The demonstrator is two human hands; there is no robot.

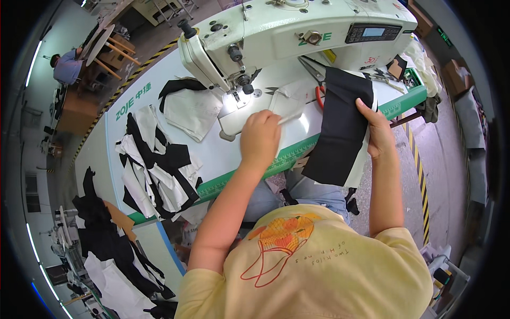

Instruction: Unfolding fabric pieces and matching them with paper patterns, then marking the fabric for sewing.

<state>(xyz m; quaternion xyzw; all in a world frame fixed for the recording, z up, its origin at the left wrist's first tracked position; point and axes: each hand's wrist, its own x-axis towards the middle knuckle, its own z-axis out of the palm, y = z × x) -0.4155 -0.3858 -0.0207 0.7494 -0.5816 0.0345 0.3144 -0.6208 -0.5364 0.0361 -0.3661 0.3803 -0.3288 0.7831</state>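
My right hand (377,127) grips the right edge of a black fabric piece (340,122), thumb on top, with white material showing along its edge. The black piece hangs over the front edge of the table. My left hand (260,138) is closed at the edge of a small white fabric piece (291,100); its fingertips are partly hidden. Left of that hand, the sewing machine's needle area (239,98) is lit. A folded white piece with black fabric behind it (194,111) lies left of the needle. Red-handled scissors (319,94) rest beside the black piece.
Black and white cut pieces (156,170) are heaped on the table's left. More fabric (114,255) is piled lower left. The sewing machine arm (281,26) spans the back. Small tools and a green tray (414,80) sit at the right end. Another person (68,66) sits far left.
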